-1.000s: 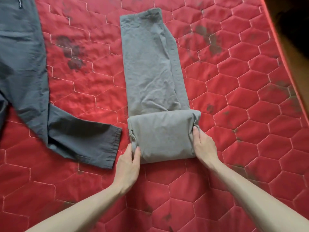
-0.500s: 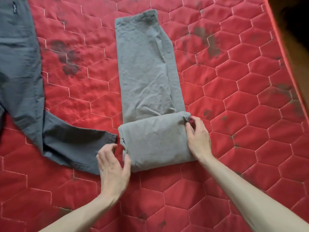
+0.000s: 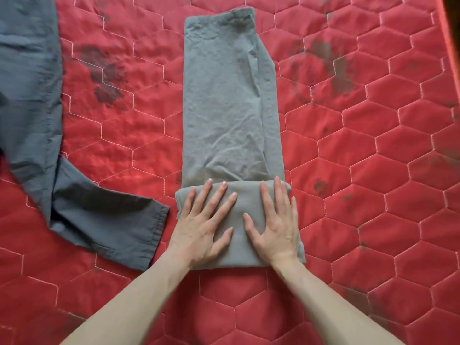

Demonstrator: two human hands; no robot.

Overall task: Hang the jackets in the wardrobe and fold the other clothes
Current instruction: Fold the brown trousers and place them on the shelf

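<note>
A light grey garment [image 3: 226, 100] lies as a long narrow strip down the middle of the red quilted mattress [image 3: 373, 170]. Its near end is folded over into a thick block. My left hand [image 3: 204, 225] lies flat on the left half of that block, fingers straight and spread. My right hand [image 3: 276, 220] lies flat on the right half in the same way. Both palms press down on the fold.
A dark grey-blue garment [image 3: 37, 115] sprawls at the left, one cuffed end [image 3: 139, 230] reaching close to my left hand. Dark stains mark the mattress. Its right edge [image 3: 450, 46] drops off to a dim floor at the top right.
Both hands left the sides of the folded block and came onto its top, flat with fingers spread. The camera has moved closer to the garment.
</note>
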